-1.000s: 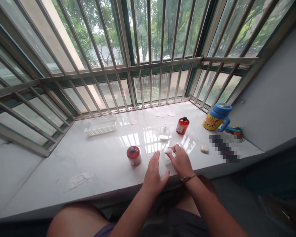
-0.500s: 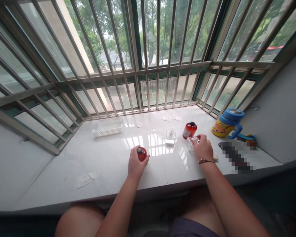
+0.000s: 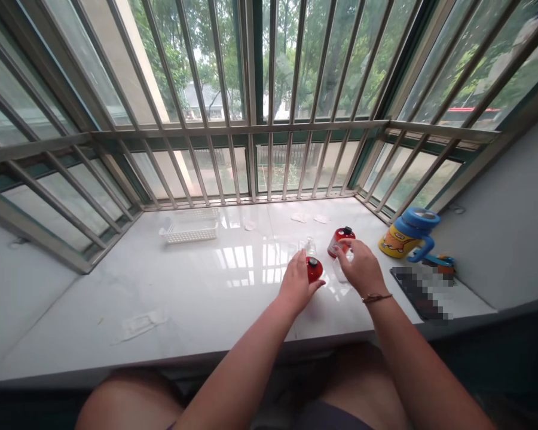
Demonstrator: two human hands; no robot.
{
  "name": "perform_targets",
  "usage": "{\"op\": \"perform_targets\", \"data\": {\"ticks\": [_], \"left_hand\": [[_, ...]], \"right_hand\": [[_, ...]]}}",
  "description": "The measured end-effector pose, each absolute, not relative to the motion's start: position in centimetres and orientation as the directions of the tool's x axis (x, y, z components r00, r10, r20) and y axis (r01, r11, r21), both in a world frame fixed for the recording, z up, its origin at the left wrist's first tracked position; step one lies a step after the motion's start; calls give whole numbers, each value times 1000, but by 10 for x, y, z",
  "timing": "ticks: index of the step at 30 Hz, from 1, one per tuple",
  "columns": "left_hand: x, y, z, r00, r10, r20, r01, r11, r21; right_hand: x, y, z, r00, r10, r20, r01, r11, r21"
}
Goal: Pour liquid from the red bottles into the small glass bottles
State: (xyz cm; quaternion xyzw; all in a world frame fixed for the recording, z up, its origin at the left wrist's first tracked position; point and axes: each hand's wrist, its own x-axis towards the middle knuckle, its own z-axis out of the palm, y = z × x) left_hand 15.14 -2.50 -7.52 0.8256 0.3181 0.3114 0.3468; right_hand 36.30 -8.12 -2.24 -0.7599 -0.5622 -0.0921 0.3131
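My left hand [image 3: 298,280] is wrapped around a red bottle [image 3: 314,272] with a black cap, above the white sill near its middle. Just to the right, my right hand [image 3: 362,270] has its fingers apart and nothing between them. Beneath its fingers stands a clear glass bottle [image 3: 340,273], partly covered by the hand. A second red bottle [image 3: 335,242] with a black cap and a pale label is right behind my right fingertips; I cannot tell whether they touch it. Another clear bottle [image 3: 308,243] is partly hidden behind my left hand's bottle.
A white plastic basket [image 3: 190,232] sits at the back left. On the right are a blue and yellow cup [image 3: 401,236], a pixelated dark flat object [image 3: 419,292] and small coloured items [image 3: 442,263]. A clear wrapper [image 3: 141,325] lies front left. Metal bars [image 3: 251,128] line the window.
My left hand has carried its red bottle to the right, close to the other bottles. My right hand has let go of the clear bottle and shifted slightly left.
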Motion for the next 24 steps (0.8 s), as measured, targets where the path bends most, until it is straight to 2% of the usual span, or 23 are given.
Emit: {"op": "perform_targets", "data": {"ticks": [1,2,6,12,16,21,24], "left_hand": [[155,-26,-75,618,740,263,323,-545,774],[156,-28,-76,633,740,228,341,-531,775],[139,-38,-79,648,750,135,421,-500,756],[87,-31,-84,533,818,215,506,-512,694],[62,-7,-81,436,862,260,539,-481,691],[45,12,-72,354,900,255,524,-416,743],[30,10,-68,332,927,174,528,-336,780]], "right_hand": [[358,-73,-12,339,866,367,911,-206,-356],[354,-63,-3,321,896,306,915,-211,-343],[344,-12,22,270,955,126,937,-230,-264],[321,49,40,132,977,-165,980,-154,-128],[285,51,48,-62,977,-205,988,31,-152],[242,27,55,-355,917,-180,909,294,-295],[254,24,65,-352,926,-135,904,299,-305]]}}
